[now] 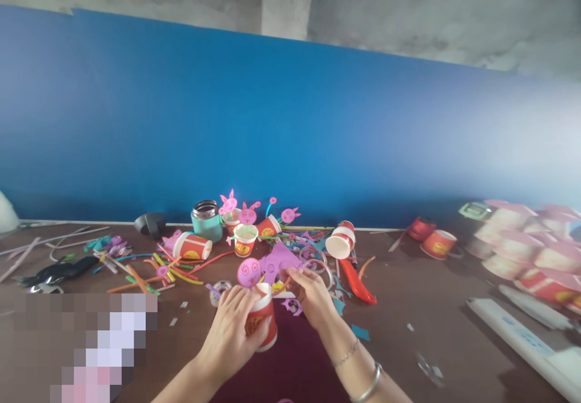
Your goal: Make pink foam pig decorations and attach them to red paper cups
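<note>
Gripping a red paper cup (263,331), left hand (236,318) beside scattered paper scraps (313,242).

Light pours in brightest from three o'clock, washing the blue panel (290,124) in hazy glare, while the stacked cups (521,239) below blur.

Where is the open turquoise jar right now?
In the head view, the turquoise jar stands left of centre, in front of the blue partition, just behind a red cup lying on its side.
</note>
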`<move>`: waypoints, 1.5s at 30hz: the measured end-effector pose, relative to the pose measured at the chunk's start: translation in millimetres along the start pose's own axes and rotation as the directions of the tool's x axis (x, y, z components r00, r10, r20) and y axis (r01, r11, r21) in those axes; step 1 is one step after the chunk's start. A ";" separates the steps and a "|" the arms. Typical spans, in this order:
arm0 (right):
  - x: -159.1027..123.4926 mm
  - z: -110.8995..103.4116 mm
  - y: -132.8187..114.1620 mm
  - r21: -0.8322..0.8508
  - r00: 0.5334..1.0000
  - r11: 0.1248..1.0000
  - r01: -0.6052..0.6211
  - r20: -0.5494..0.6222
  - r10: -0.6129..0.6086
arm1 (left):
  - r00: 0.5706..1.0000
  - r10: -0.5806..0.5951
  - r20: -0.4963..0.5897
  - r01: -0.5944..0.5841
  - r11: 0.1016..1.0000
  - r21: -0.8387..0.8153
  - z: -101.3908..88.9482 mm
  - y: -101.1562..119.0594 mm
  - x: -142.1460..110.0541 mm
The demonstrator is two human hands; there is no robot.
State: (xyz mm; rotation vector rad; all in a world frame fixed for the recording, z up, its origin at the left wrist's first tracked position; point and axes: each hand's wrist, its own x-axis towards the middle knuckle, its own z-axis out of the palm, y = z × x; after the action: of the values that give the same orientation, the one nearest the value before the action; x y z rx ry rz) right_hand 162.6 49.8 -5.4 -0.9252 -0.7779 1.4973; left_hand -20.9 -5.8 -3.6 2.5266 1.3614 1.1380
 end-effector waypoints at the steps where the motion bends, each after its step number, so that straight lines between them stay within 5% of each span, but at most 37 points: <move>1: -0.5 0.9 -0.8 -0.015 1.000 1.000 0.026 -0.012 -0.027 | 1.000 0.010 0.002 -0.010 1.000 -0.007 0.1 -0.2 0.2; 7: -4.0 9.3 -12.3 -0.234 0.993 0.967 0.103 0.087 -0.084 | 0.994 0.093 0.058 -0.087 0.992 -0.096 -5.5 1.2 2.0; 13: -0.4 21.8 -27.6 -0.606 0.966 0.761 0.231 0.235 -0.106 | 0.986 0.118 0.119 -0.093 0.977 -0.194 -12.8 1.1 5.4; 20: -0.5 29.6 -20.3 -0.582 0.961 0.778 0.238 0.257 -0.102 | 0.986 0.118 0.114 -0.096 0.979 -0.179 -14.1 -0.1 6.4; 24: 0.0 30.5 -10.6 -0.570 0.949 0.762 0.308 0.238 -0.205 | 0.985 0.122 0.123 -0.102 0.982 -0.158 -13.2 -0.7 5.8; 26: 0.7 31.3 -7.1 -0.575 0.931 0.732 0.365 0.244 -0.272 | 0.990 0.125 0.058 -0.117 0.985 -0.125 -10.6 -2.9 4.3; 28: 2.2 32.0 -4.7 -0.578 0.914 0.708 0.405 0.237 -0.329 | 0.988 0.083 -0.129 -0.092 0.994 -0.064 -6.2 -6.9 2.2; 30: 4.6 32.3 -2.7 -0.573 0.907 0.706 0.416 0.203 -0.370 | 0.931 -0.030 -0.365 0.017 0.999 -0.038 -0.1 -11.9 0.2; 32: 7.2 32.6 -0.8 -0.542 0.908 0.732 0.412 0.175 -0.382 | 0.872 -0.197 -0.448 0.143 0.978 -0.152 6.9 -16.5 -1.2; 34: 8.8 33.6 0.8 -0.510 0.909 0.755 0.411 0.174 -0.378 | 0.884 -0.348 -0.312 0.215 0.895 -0.390 14.1 -19.3 -1.4; 37: 7.4 36.8 1.9 -0.492 0.908 0.765 0.417 0.183 -0.377 | 0.912 -0.409 -0.015 0.289 0.669 -0.685 22.6 -20.1 0.1; 45: -1.0 30.1 5.4 -0.484 0.907 0.772 0.412 0.142 -0.396 | 0.857 -0.515 0.016 0.330 0.524 -0.785 25.9 -29.4 2.8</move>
State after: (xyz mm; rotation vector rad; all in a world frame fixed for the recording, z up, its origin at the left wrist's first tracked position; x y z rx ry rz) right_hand 133.5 49.0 4.2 -1.0314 -1.3448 0.9349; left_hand -24.3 21.5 -31.7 1.3821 1.0794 1.4810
